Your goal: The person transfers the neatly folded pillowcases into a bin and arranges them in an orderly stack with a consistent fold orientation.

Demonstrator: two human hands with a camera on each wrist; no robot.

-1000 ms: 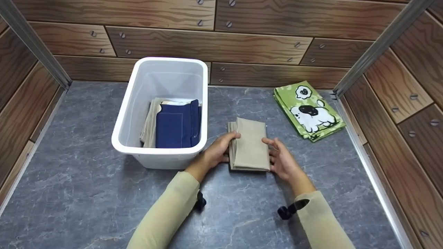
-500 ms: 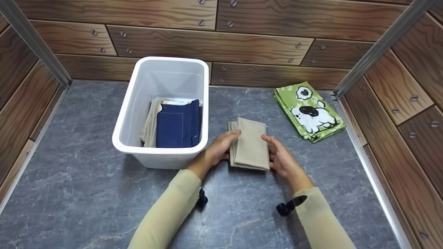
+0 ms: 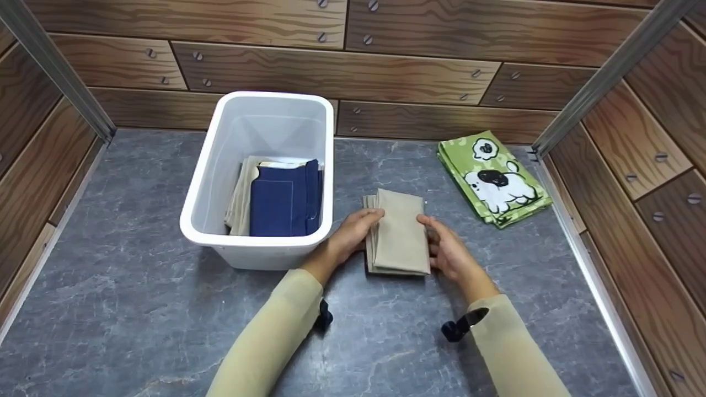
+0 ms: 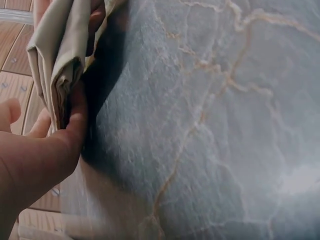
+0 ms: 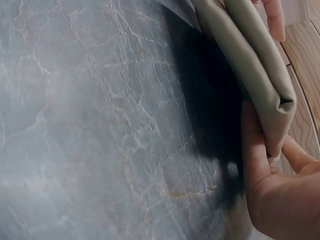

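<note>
A folded beige cloth (image 3: 401, 231) lies flat between both hands at the middle of the head view, its layered folds on the left side. My left hand (image 3: 353, 234) grips its left edge, thumb over the upper side and fingers underneath. At the right edge, my right hand (image 3: 449, 251) holds it with the thumb against the side and fingers below. Both wrist views show the fingers (image 4: 77, 117) reaching under the cloth (image 5: 260, 75), with a dark shadow on the surface beneath. How far it is raised I cannot tell.
Left of the hands stands a white bin (image 3: 259, 255) containing a navy folded cloth (image 3: 278, 204) and beige folded cloths (image 3: 238, 201). A green folded cloth (image 3: 496, 179) with a dog print lies at the back right. Wood-patterned walls (image 3: 331, 71) enclose the grey marbled surface (image 3: 375, 342).
My right thumb has slid slightly up the cloth's right edge. The cloth's near edge tipped up a little, then came back down. The bin and green cloth stayed put.
</note>
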